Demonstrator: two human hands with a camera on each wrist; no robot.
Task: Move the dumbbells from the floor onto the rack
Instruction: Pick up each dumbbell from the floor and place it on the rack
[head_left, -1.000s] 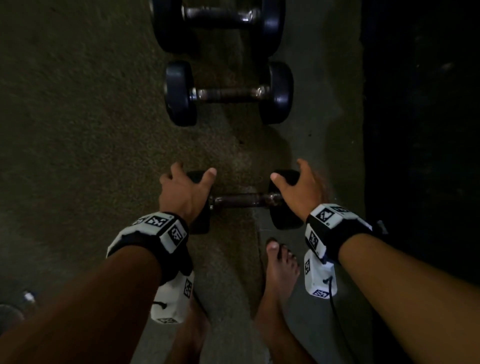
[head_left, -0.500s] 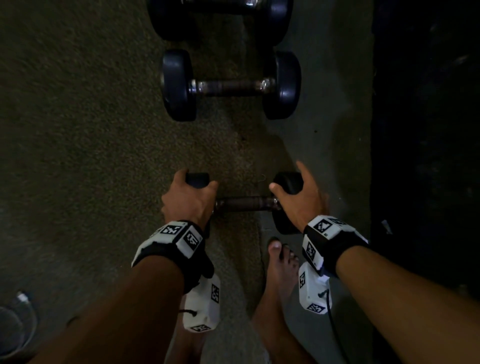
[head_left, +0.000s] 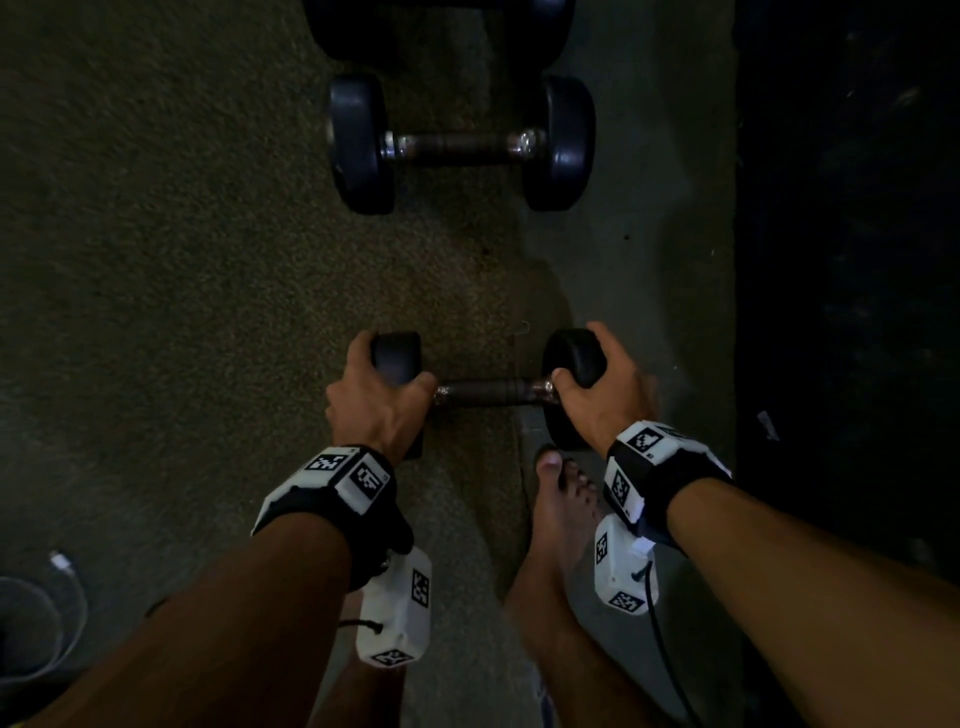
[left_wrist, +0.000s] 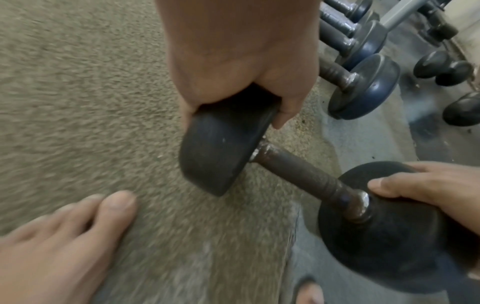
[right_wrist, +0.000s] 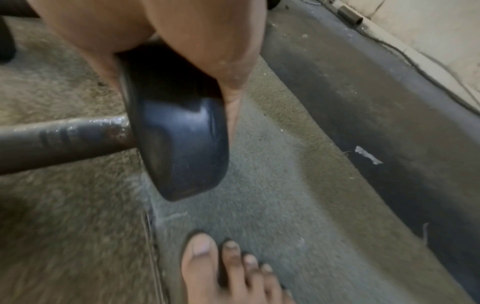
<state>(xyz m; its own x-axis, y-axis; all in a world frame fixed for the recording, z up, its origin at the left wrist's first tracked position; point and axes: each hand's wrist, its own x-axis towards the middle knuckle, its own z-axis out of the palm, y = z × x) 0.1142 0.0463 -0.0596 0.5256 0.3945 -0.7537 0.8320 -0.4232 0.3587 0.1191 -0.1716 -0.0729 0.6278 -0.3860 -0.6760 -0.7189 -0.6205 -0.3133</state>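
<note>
A black dumbbell (head_left: 491, 392) with a dark metal bar hangs just above the carpet, level, in front of my feet. My left hand (head_left: 382, 395) grips its left weight (left_wrist: 218, 148) from above. My right hand (head_left: 597, 384) grips its right weight (right_wrist: 179, 144), thumb on the inner face. A second dumbbell (head_left: 462, 145) lies on the floor further ahead, and a third is cut off at the top edge. In the left wrist view a grey rack (left_wrist: 405, 16) with several dumbbells stands beyond.
My bare feet (head_left: 563, 509) stand just behind the held dumbbell. A dark mat (right_wrist: 389, 102) borders the carpet on the right, with a cable along the wall. A white cable (head_left: 67, 597) lies at the lower left. Small dumbbells (left_wrist: 446, 67) sit near the rack.
Both hands have closed round the weights and the dumbbell has come off the floor. The view has shifted forward, so the far dumbbells sit higher in frame.
</note>
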